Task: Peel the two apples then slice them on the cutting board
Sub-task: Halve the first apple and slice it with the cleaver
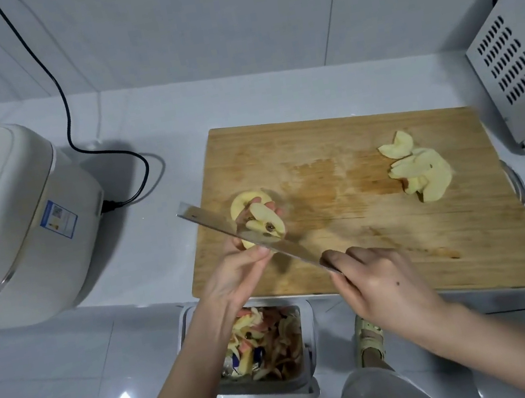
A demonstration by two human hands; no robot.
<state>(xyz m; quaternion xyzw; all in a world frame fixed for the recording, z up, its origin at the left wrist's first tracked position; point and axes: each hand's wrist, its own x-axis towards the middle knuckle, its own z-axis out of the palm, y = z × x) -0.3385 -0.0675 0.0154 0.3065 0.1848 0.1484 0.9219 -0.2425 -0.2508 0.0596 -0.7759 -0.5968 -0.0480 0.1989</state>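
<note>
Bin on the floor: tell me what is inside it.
The bin holds a heap of apple peels, red and yellowish, with a blue-and-white wrapper among them. The left forearm covers its left edge, and the heap hides the bottom.

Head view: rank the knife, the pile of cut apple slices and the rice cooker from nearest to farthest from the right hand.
1. Knife: gripped in the right hand itself.
2. Pile of apple slices: up and to the right, on the cutting board.
3. Rice cooker: far off to the left, beyond the board's edge.
</note>
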